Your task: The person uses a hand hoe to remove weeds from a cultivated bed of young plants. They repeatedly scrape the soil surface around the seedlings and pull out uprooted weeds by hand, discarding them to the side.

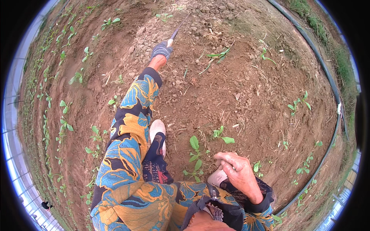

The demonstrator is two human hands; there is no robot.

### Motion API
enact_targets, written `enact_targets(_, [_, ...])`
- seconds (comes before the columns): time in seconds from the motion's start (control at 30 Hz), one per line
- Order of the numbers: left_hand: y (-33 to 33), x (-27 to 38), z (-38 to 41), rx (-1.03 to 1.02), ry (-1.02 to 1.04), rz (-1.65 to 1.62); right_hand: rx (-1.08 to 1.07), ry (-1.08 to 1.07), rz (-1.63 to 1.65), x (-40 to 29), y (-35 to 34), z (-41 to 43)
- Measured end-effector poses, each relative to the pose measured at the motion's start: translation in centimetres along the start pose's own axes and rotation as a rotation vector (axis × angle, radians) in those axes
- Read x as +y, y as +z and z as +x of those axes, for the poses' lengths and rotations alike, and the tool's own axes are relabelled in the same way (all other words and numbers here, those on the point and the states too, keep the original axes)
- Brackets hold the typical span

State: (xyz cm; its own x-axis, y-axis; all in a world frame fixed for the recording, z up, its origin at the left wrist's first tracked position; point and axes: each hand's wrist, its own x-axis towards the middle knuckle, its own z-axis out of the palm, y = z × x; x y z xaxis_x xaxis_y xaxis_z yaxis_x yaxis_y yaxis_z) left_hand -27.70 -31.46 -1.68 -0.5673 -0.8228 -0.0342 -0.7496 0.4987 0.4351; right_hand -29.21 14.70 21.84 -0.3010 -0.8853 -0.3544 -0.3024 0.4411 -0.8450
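My left hand, in a grey-blue fingerless glove, reaches far forward. It grips a hand tool with a pale handle end and a dark, narrow shaft that tapers towards the soil; its exact kind is unclear. Low on the right, my bare right hand hangs with curled fingers above my light shoe. Its palm side is hidden, so I cannot tell whether it holds anything. Leafy seedlings grow between my feet, and a smaller seedling stands just beyond the right hand.
Loose, cloddy soil spreads ahead, with a pulled-looking grassy weed lying on it. Rows of seedlings run along the left. A dark hose curves down the right side, with a pale joint. Another person is far off at lower left.
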Motion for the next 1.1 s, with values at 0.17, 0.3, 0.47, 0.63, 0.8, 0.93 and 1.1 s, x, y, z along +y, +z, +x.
enact_targets(0.17, [-0.7,-4.1,-3.1,-0.082,-0.033,-0.095,-0.03,-0.04,0.009,0.2,-0.5,-0.3])
enact_targets(0.3, [-1.8,-8.0,-12.0,0.048,0.011,-0.071,-0.068,-0.055,0.034,-0.3,-0.9,-0.8])
enact_targets(0.47, [-4.6,-8.5,-17.9,-0.012,-0.157,-0.135,-0.091,-0.007,0.065,-0.9,-0.8,-0.8])
enact_targets(0.63, [-6.9,-7.0,-18.0,-0.055,-0.267,-0.152,-0.109,-0.052,0.048,-1.0,0.1,-0.3])
enact_targets(0.8, [-4.5,-11.9,-24.6,-0.044,-0.307,-0.252,-0.128,-0.04,0.068,-1.3,0.0,-0.3])
enact_targets(0.93, [-4.8,-10.1,-25.3,-0.017,-0.303,-0.116,-0.159,-0.013,0.07,-1.3,0.5,0.2])
enact_targets(1.1, [-4.2,-11.7,-22.1,0.082,-0.293,-0.366,-0.181,0.007,0.077,-1.7,0.9,0.8])
